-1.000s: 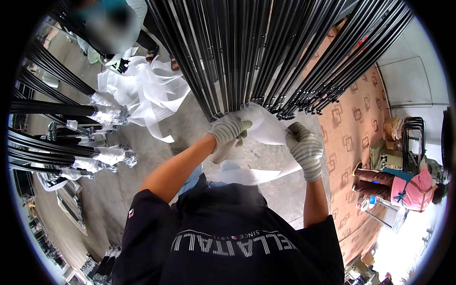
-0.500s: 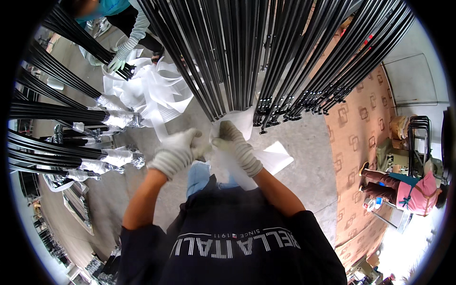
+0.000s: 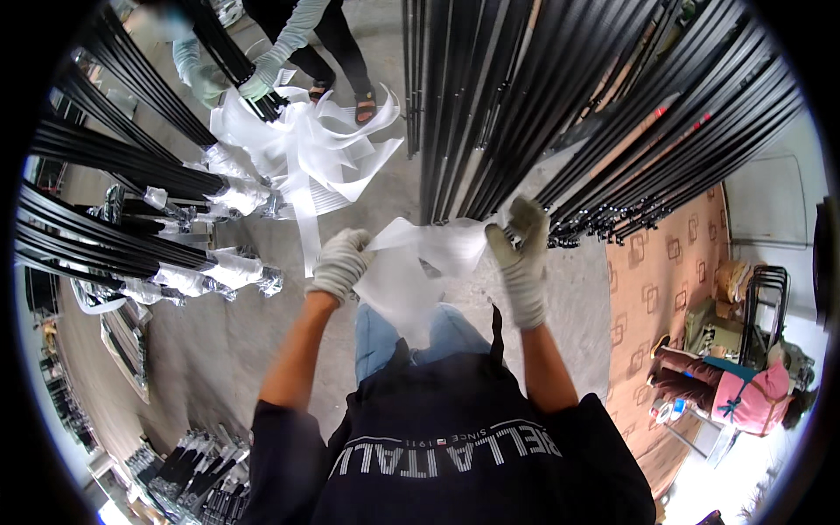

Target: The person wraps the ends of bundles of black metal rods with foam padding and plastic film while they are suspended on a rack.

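White sheet [image 3: 398, 280] at near ends of black tubes [image 3: 525, 105]
Left hand [image 3: 341, 262]: fingers pinch the sheet's left edge. Right hand [image 3: 522, 255]: fingers spread, right of the sheet.

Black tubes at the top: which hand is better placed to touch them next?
Probably the right hand: it is open and close to the black tubes. The left hand is farther off, at the white sheet.

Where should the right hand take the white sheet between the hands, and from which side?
Probably best to pinch the white sheet lightly at its right edge, coming from the right: it looks thin and limp, that edge faces the open right hand, and the left hand is at the opposite edge.
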